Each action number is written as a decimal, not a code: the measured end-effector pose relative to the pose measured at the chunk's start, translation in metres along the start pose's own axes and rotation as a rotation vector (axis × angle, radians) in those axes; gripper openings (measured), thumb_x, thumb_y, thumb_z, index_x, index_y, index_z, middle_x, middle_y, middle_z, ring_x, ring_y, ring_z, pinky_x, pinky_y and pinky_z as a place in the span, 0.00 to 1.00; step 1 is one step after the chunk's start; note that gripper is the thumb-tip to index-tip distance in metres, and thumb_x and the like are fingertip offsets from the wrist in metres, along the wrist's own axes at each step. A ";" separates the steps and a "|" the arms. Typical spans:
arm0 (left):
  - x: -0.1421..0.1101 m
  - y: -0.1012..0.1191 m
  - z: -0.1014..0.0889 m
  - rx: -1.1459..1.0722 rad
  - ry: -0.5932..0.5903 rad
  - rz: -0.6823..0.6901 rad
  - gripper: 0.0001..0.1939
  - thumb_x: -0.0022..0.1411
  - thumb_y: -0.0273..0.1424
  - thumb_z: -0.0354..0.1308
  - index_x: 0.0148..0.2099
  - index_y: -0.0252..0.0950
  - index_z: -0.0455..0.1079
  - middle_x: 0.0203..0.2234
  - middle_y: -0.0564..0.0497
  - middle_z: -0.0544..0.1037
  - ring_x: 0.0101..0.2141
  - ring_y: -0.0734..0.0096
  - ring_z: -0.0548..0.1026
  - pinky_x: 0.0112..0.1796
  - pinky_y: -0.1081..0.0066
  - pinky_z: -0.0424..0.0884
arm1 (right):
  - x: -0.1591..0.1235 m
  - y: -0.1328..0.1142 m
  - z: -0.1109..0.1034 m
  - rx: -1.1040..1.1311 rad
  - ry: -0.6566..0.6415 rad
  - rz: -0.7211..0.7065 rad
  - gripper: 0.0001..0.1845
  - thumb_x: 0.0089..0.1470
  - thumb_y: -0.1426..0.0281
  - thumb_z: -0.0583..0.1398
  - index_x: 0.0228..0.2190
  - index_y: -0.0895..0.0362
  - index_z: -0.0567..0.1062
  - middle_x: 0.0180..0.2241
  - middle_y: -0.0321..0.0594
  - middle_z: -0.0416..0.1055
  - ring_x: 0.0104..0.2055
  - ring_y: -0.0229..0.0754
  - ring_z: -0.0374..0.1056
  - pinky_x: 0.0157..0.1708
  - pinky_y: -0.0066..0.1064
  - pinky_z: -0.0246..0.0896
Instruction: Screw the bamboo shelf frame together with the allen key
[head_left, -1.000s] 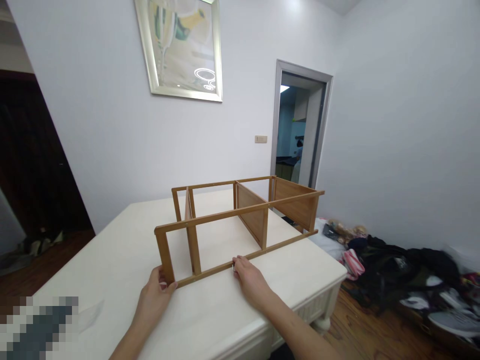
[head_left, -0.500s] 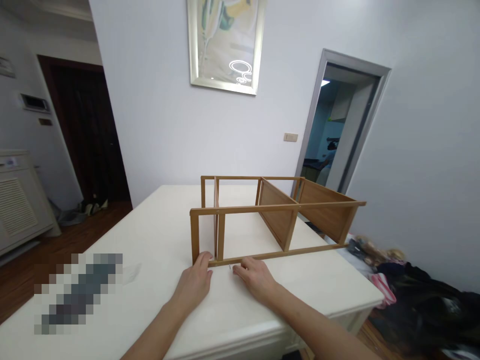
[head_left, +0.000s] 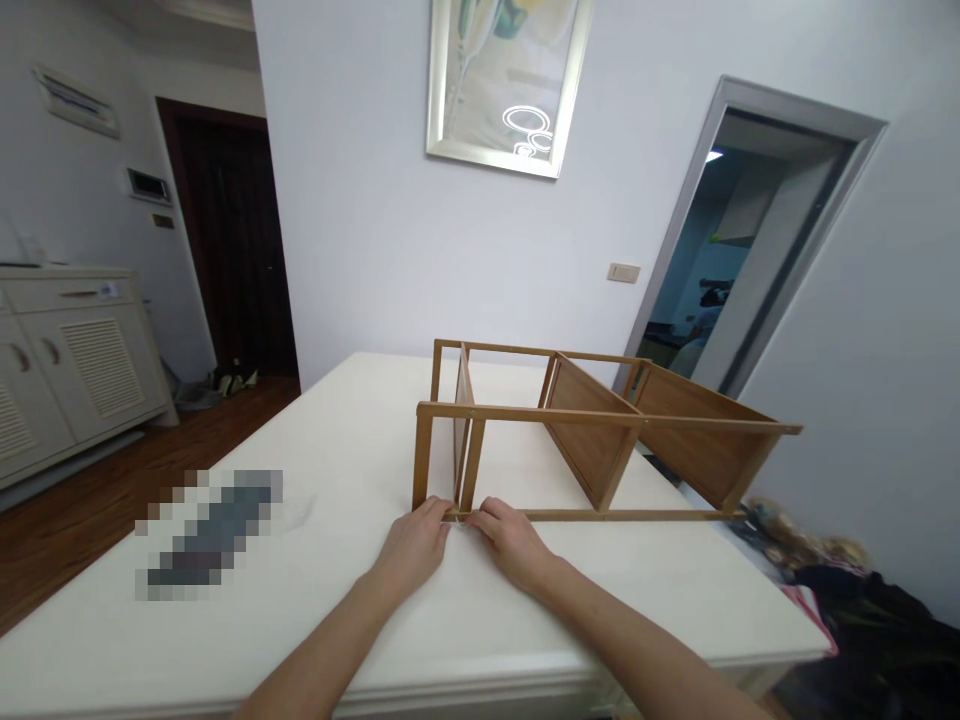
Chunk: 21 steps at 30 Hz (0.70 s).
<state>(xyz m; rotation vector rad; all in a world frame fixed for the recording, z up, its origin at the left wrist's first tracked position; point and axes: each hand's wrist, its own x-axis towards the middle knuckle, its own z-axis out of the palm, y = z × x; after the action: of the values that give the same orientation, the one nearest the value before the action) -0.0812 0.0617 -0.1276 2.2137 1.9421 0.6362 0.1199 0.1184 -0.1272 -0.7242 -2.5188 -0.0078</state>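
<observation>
A wooden shelf frame (head_left: pixel 555 414) lies on its side, with its panels standing on edge. My left hand (head_left: pixel 415 548) is closed around the near lower rail at the frame's left end. Just right of it, my right hand (head_left: pixel 512 540) has its fingers bent and pinched together against the same rail, by the foot of an upright. A small, thin, pale shiny thing (head_left: pixel 460 522) shows between the two hands' fingertips; its kind is too small to make out. The frame rests on a white table (head_left: pixel 360 440).
A blurred-out dark item (head_left: pixel 214 530) lies on the table's left side. Dark clothes (head_left: pixel 885 630) are heaped past the table's right edge. A wall (head_left: pixel 375 240) stands behind the table, with a doorway (head_left: pixel 720 230) at right. A cabinet (head_left: pixel 82 340) is far left.
My right hand has moved left along the rail, close to my left hand, bringing the small thin thing to the upright's foot. The view has turned a little left.
</observation>
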 end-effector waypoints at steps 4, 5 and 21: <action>0.001 0.001 -0.001 0.008 0.001 -0.022 0.17 0.68 0.26 0.48 0.56 0.40 0.67 0.51 0.47 0.76 0.48 0.63 0.75 0.47 0.67 0.68 | 0.001 0.000 0.006 0.046 0.026 0.002 0.09 0.65 0.73 0.53 0.39 0.55 0.73 0.33 0.38 0.70 0.32 0.38 0.66 0.33 0.28 0.60; 0.001 0.001 -0.001 0.009 0.002 -0.029 0.17 0.68 0.26 0.47 0.56 0.39 0.68 0.50 0.47 0.76 0.48 0.63 0.75 0.47 0.67 0.68 | 0.001 0.000 0.006 0.049 0.032 0.004 0.09 0.66 0.73 0.53 0.39 0.56 0.73 0.32 0.38 0.69 0.32 0.38 0.66 0.32 0.28 0.60; -0.002 -0.002 -0.010 -0.009 0.026 -0.085 0.15 0.66 0.25 0.48 0.52 0.38 0.71 0.47 0.47 0.77 0.46 0.63 0.76 0.46 0.67 0.68 | 0.013 -0.022 0.010 0.016 0.076 -0.001 0.10 0.65 0.74 0.52 0.41 0.55 0.72 0.34 0.39 0.65 0.32 0.39 0.62 0.30 0.29 0.55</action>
<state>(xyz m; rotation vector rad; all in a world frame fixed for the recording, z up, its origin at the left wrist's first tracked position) -0.0869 0.0583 -0.1198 2.1148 2.0295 0.6634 0.0947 0.1069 -0.1266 -0.7033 -2.4447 -0.0153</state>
